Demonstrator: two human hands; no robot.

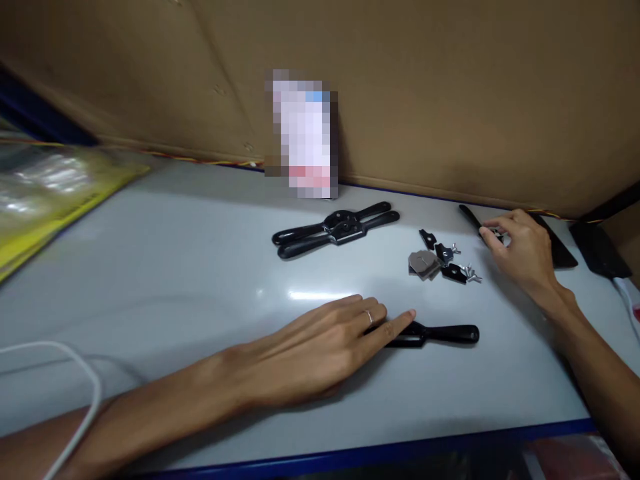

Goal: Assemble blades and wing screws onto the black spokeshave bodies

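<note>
My left hand (330,347), a ring on one finger, is closed over a black spokeshave body (453,335) at the front. Its index finger stretches along the tool, and the palm hides the left handle. At the back right, my right hand (523,250) pinches the middle of another black spokeshave (470,217), whose handle shows beyond the fingertips. Between my hands lie a small pile of grey metal blades (424,263), several black cap pieces (455,272) and silver screws (471,273). Two spokeshave bodies (345,229) rest side by side at the back centre.
A pixelated upright item (307,137) stands against the cardboard wall (425,87). Clear plastic over yellow material (60,193) lies at the left. A white cable (93,380) crosses my left forearm. Dark flat objects (597,250) sit at the right edge of the grey tabletop (190,240).
</note>
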